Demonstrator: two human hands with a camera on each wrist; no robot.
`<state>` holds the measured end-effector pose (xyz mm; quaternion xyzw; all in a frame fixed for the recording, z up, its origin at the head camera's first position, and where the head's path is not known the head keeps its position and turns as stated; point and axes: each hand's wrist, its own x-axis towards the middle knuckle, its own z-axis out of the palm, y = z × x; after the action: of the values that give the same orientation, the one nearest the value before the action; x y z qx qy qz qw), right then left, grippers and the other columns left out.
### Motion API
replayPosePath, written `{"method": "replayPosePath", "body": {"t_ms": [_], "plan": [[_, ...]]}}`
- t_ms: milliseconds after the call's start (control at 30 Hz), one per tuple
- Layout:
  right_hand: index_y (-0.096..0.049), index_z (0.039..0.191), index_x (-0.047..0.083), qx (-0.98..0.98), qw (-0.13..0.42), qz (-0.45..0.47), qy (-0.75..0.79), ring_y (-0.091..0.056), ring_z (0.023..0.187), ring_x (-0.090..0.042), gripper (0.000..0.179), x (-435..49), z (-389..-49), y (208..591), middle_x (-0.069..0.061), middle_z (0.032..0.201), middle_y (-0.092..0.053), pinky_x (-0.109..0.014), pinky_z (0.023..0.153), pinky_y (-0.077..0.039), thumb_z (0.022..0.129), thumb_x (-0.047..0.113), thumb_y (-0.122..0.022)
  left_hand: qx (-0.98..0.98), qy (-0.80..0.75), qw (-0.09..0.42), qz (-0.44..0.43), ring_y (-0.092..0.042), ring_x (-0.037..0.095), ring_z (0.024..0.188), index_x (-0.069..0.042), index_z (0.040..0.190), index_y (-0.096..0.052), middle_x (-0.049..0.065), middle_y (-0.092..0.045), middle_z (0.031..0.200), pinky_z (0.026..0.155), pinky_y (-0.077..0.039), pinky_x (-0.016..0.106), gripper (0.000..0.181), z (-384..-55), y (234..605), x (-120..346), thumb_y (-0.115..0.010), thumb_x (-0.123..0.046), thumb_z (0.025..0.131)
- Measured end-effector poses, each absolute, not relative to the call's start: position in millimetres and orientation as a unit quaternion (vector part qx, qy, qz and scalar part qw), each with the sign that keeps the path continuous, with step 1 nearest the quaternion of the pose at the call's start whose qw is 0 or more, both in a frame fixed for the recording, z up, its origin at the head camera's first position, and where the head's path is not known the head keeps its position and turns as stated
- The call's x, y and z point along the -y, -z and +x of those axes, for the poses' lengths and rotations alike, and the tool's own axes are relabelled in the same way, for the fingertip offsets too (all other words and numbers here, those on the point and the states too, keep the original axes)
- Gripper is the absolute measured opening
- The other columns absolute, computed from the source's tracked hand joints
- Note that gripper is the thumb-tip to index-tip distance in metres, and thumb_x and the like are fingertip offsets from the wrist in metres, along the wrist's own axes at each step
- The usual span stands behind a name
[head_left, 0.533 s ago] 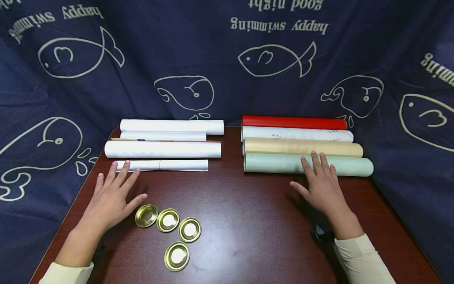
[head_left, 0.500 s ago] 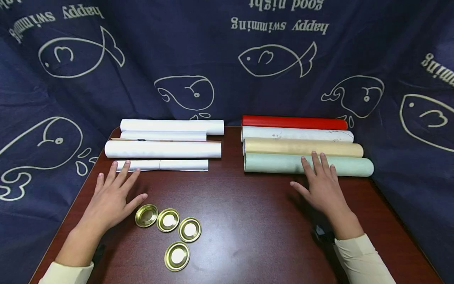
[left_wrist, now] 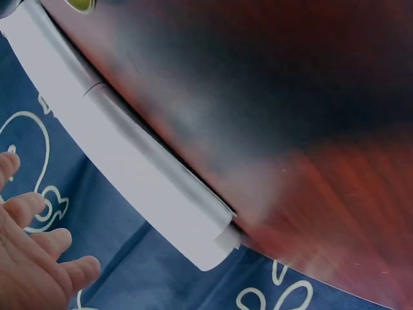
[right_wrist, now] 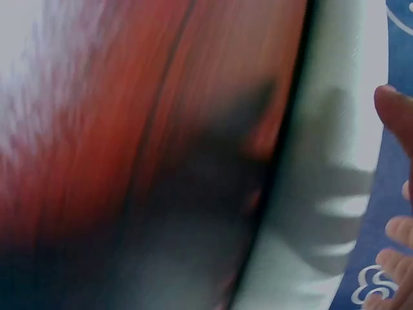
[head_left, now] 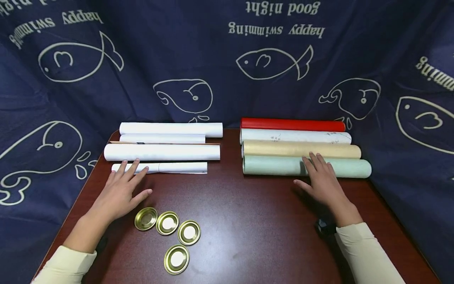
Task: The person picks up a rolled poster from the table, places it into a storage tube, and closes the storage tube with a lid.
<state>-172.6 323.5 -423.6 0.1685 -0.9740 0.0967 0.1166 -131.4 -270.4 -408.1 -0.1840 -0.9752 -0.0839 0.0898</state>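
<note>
Gold-coloured round dishes [head_left: 167, 223], four in all, sat on a dark red-brown table [head_left: 244, 252] in the head view. Beyond them at left lay four white rolls [head_left: 171, 129], with one thin brown strip [head_left: 177, 144] between the second and third. Four more rolls lined the right: a red roll [head_left: 292, 124], a white patterned roll [head_left: 305, 137], a tan roll [head_left: 276, 148] and, nearest the person, a green roll [head_left: 273, 165]. Two hands showed: the left hand [head_left: 118, 199], fingers spread, partly hid the nearest white roll [head_left: 182, 168], while the right hand [head_left: 326, 185], fingers loosely spread, partly hid the green roll. Navy cloth [head_left: 198, 47] printed with fish and whales hung behind.

The left wrist view showed parted fingers against the cloth, a seam across a white roll and one dish's rim.

The right wrist view caught the thumb and some fingertips at the frame's edge, and finger shadows across the green roll; contact could not be told.
</note>
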Motion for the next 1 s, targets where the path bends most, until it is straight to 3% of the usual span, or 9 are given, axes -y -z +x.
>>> {"method": "replayPosePath", "body": {"t_ms": [300, 500, 667, 1000], "plan": [[-0.051, 0.138, -0.003, 0.956, 0.144, 0.227, -0.117, -0.042, 0.125, -0.047, 0.078, -333.7, -197.1, 439.4, -0.028, 0.132, -0.051, -0.066, 0.103, -0.028, 0.076, 0.031, -0.086, 0.967, 0.124, 0.076, -0.208, -0.023, 0.049, 0.142, -0.006, 0.145, -0.048, 0.023, -0.033, 0.155, 0.109, -0.023, 0.066, 0.064, -169.4, 421.2, 264.9, -0.069, -0.037, 0.093], [-0.061, 0.124, 0.001, 0.943, 0.178, 0.246, -0.137, -0.049, 0.100, -0.037, 0.068, -328.9, -201.8, 446.9, -0.019, 0.107, -0.053, -0.054, 0.090, -0.037, 0.069, 0.029, -0.090, 0.952, 0.157, 0.123, -0.230, -0.036, 0.048, 0.134, -0.002, 0.137, -0.056, 0.024, -0.046, 0.144, 0.107, -0.030, 0.062, 0.059, -188.1, 427.2, 260.5, -0.076, -0.026, 0.088], [-0.062, 0.120, 0.001, 0.943, 0.167, 0.251, -0.143, -0.051, 0.107, -0.038, 0.067, -324.5, -201.2, 449.5, -0.017, 0.114, -0.058, -0.058, 0.091, -0.040, 0.068, 0.033, -0.091, 0.948, 0.154, 0.143, -0.238, -0.045, 0.044, 0.126, -0.003, 0.134, -0.059, 0.022, -0.052, 0.136, 0.103, -0.035, 0.061, 0.058, -197.1, 435.8, 259.4, -0.079, -0.024, 0.085], [-0.059, 0.135, 0.009, 0.948, 0.111, 0.268, -0.130, -0.049, 0.118, -0.036, 0.079, -317.6, -195.7, 439.5, -0.013, 0.125, -0.061, -0.061, 0.101, -0.030, 0.070, 0.043, -0.089, 0.959, 0.139, 0.120, -0.215, -0.048, 0.044, 0.121, -0.005, 0.133, -0.060, 0.021, -0.057, 0.130, 0.098, -0.036, 0.065, 0.056, -202.6, 444.8, 255.8, -0.079, -0.029, 0.086]]}}
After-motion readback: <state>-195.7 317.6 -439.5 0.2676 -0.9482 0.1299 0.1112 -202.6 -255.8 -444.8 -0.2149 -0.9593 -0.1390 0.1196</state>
